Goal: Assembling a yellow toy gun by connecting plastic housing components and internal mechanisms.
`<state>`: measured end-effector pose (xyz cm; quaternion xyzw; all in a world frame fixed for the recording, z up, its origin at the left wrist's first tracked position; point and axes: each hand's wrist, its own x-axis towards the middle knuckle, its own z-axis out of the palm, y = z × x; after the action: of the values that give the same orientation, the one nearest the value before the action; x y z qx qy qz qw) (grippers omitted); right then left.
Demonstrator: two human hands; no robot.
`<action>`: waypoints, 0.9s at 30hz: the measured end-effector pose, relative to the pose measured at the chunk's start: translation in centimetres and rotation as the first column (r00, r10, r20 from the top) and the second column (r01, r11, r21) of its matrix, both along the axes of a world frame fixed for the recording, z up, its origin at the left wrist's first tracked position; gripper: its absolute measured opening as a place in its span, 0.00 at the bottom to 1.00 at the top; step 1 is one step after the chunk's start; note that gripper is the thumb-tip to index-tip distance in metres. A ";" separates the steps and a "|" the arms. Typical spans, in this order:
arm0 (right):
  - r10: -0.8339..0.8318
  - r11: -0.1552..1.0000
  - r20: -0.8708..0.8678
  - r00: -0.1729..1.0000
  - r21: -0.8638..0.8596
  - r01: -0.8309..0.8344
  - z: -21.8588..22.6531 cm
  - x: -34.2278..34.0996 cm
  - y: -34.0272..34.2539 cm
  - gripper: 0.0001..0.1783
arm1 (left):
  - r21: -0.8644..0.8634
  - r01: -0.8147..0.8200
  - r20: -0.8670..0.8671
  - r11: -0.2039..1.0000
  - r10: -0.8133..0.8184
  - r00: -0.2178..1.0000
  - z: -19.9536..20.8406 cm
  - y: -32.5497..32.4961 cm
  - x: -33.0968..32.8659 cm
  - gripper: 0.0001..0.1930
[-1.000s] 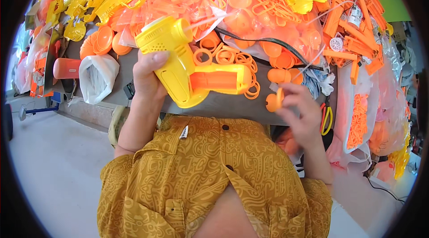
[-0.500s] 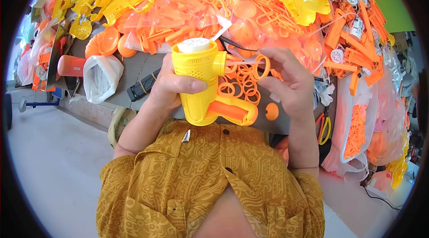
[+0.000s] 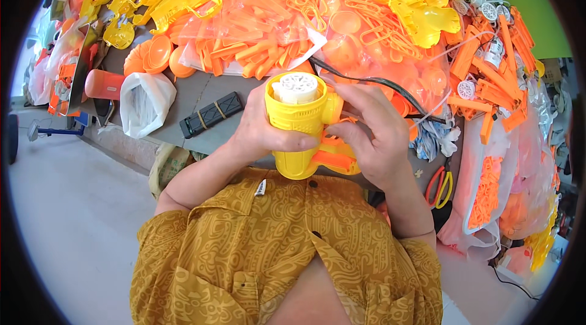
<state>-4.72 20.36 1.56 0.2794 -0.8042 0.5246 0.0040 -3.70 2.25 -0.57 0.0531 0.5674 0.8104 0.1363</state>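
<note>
Fingers of the left hand (image 3: 265,126) clamp a yellow housing (image 3: 295,163); the right hand (image 3: 379,132) pinches its side spout (image 3: 333,109).
Right hand has closed in, putting both on one piece over the worktop's (image 3: 204,94) near edge.

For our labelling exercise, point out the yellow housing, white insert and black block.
Yellow housing (image 3: 296,119): head view, front wall below the rim.
White insert (image 3: 299,84): head view, slotted top.
Black block (image 3: 211,115): head view, upper face.

Soft, bright light fills the view, which curves toward black corners.
</note>
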 end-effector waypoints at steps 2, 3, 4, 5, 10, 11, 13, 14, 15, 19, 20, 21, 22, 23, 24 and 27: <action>0.017 0.998 -0.094 0.995 0.067 -0.011 0.4 -0.1 0.1 0.23 | -0.024 -0.003 -0.014 1.000 0.003 1.000 0.1 -0.1 0.0 0.31; 0.018 0.998 -0.092 0.996 0.067 -0.012 0.4 -0.1 0.2 0.23 | -0.049 -0.004 -0.030 0.999 0.003 1.000 0.2 -0.1 0.0 0.32; 0.035 0.996 -0.187 0.982 0.090 -0.019 0.3 -0.2 0.3 0.25 | -0.049 -0.003 -0.030 0.999 0.001 1.000 0.2 -0.1 0.0 0.32; 0.054 0.993 -0.281 0.958 0.114 -0.023 0.3 -0.2 0.4 0.26 | -0.100 -0.030 -0.090 0.995 0.020 0.996 0.1 -0.1 0.1 0.33; 0.016 0.999 -0.080 0.997 -0.039 -0.019 -1.0 1.0 0.7 0.22 | -0.223 -0.057 -0.255 0.973 -0.002 0.967 -0.1 -0.3 0.8 0.35; 0.071 0.997 -0.168 0.983 0.034 -0.066 -1.0 1.0 1.0 0.20 | -0.234 -0.035 -0.252 0.972 -0.025 0.967 -0.1 -0.3 1.1 0.35; 0.166 0.985 -0.153 0.974 0.078 -0.156 -0.7 1.3 1.3 0.16 | -0.282 -0.002 -0.325 0.959 -0.093 0.941 -0.3 -0.5 1.6 0.35; 0.264 0.961 -0.131 0.956 0.116 -0.249 -0.6 1.6 1.4 0.12 | -0.279 0.007 -0.326 0.960 -0.101 0.940 -0.3 -0.5 1.7 0.35; 0.270 0.958 -0.068 0.960 0.114 -0.262 -0.5 2.0 1.6 0.07 | -0.264 0.021 -0.372 0.964 -0.122 0.920 -0.2 -0.4 1.9 0.35; 0.310 0.944 -0.039 0.950 0.130 -0.302 -0.5 2.7 1.9 0.07 | -0.287 0.049 -0.493 0.957 -0.191 0.849 0.1 -0.4 1.9 0.37; 0.335 0.938 0.014 0.942 0.092 -0.335 -0.5 2.8 1.9 0.06 | -0.312 0.039 -0.511 0.949 -0.202 0.835 0.5 -0.5 1.9 0.37; 0.361 0.930 0.065 0.930 0.051 -0.365 -0.5 2.8 1.8 0.06 | -0.374 0.023 -0.528 0.927 -0.233 0.817 1.0 -0.7 1.7 0.37; 0.397 0.916 0.115 0.911 0.006 -0.400 -0.6 2.7 1.8 0.07 | -0.370 0.031 -0.529 0.929 -0.238 0.815 1.2 -0.8 1.8 0.37; 0.468 0.879 -0.037 0.883 0.125 -0.460 0.9 2.2 1.8 0.05 | -0.346 0.058 -0.529 0.936 -0.246 0.812 1.4 -0.8 1.8 0.36; 0.465 0.880 -0.036 0.885 0.129 -0.457 1.2 2.1 1.9 0.05 | -0.322 0.082 -0.529 0.943 -0.251 0.810 1.5 -0.8 1.8 0.36; 0.483 0.860 -0.036 0.875 0.205 -0.467 1.7 1.5 1.9 0.06 | -0.372 0.038 -0.537 0.928 -0.248 0.806 1.6 -1.0 0.9 0.37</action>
<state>-3.27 22.28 3.24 0.4905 -0.7558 0.4175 -0.1176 -2.81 1.28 1.07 0.3138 0.7083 0.6317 0.0274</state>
